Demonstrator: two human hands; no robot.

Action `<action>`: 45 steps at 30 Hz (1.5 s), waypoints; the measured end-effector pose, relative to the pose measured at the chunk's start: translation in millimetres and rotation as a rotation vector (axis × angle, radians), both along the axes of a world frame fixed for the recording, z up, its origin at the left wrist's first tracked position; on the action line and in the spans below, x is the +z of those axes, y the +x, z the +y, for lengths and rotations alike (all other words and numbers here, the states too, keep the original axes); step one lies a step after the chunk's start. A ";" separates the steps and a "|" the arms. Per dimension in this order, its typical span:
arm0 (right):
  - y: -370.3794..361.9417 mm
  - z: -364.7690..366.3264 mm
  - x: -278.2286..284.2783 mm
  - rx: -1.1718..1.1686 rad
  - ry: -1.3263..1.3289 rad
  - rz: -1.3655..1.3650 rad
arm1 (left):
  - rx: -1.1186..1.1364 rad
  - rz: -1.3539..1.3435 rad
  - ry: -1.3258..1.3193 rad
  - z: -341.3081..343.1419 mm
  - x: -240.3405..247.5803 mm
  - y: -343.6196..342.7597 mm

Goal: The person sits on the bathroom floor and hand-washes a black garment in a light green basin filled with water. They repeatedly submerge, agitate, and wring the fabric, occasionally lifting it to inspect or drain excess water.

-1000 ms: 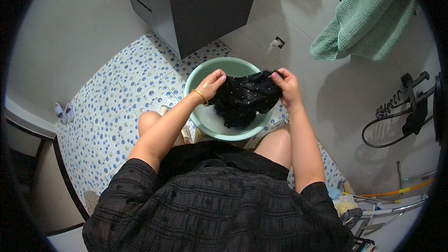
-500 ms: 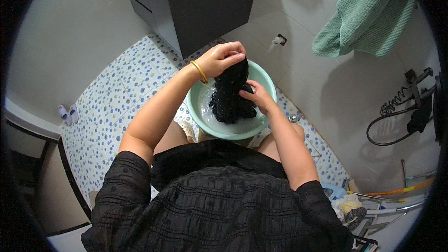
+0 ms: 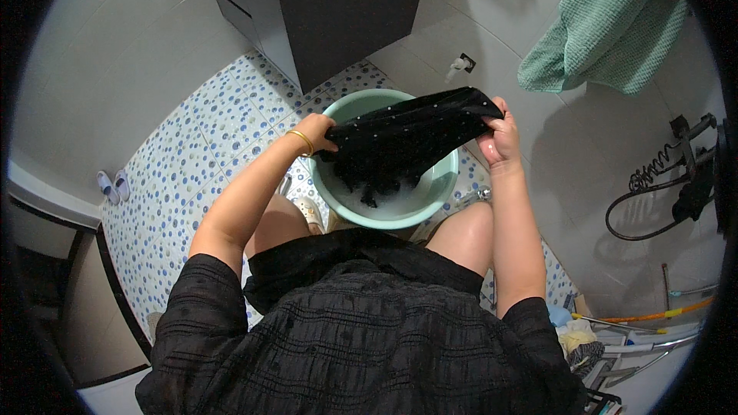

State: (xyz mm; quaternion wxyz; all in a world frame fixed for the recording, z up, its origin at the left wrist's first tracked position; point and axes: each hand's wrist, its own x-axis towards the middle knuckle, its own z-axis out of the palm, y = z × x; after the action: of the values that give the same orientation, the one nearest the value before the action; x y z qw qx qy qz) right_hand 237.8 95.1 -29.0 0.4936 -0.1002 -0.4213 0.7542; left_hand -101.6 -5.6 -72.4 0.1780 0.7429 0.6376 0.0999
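Observation:
A wet black cloth with small pale dots (image 3: pixel 407 131) is stretched out sideways over a light green basin (image 3: pixel 377 223). Its lower part hangs down into cloudy, sudsy water (image 3: pixel 403 204). My left hand (image 3: pixel 317 133), with a gold bangle (image 3: pixel 302 141) on the wrist, is closed on the cloth's left end at the basin's rim. At the right, beyond the rim, my right hand (image 3: pixel 501 136) grips the other end and holds it up. The kind of garment cannot be made out.
A dark cabinet (image 3: pixel 350 15) stands beyond the basin. A green towel (image 3: pixel 607 31) and a black holder with a coiled hose (image 3: pixel 669 173) hang on the right wall. White pipe fitting (image 3: pixel 460 66) sticks out of the wall. Slippers (image 3: pixel 113 187) lie far left on the dotted tile floor.
My hands have moved apart, the left one down and left, the right one up and right. The bunched black cloth is now spread wide between them.

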 end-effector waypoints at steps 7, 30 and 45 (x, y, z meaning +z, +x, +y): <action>-1.3 -10.0 29.9 -0.181 -0.148 0.033 | 0.193 -0.272 0.048 -2.1 -41.1 -22.5; 36.7 21.1 86.4 -0.164 0.149 0.066 | -0.075 -1.254 0.526 15.8 159.1 0.9; -31.9 8.7 -3.6 -0.244 -0.180 -0.096 | 0.235 -1.237 -0.097 44.7 55.7 38.3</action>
State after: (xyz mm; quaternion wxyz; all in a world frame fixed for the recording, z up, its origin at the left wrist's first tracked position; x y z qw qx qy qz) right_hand 205.9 103.8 -32.6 0.5496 -0.2305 -0.3599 0.7178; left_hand -63.3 39.1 -16.8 0.5349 0.4637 0.4981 0.5008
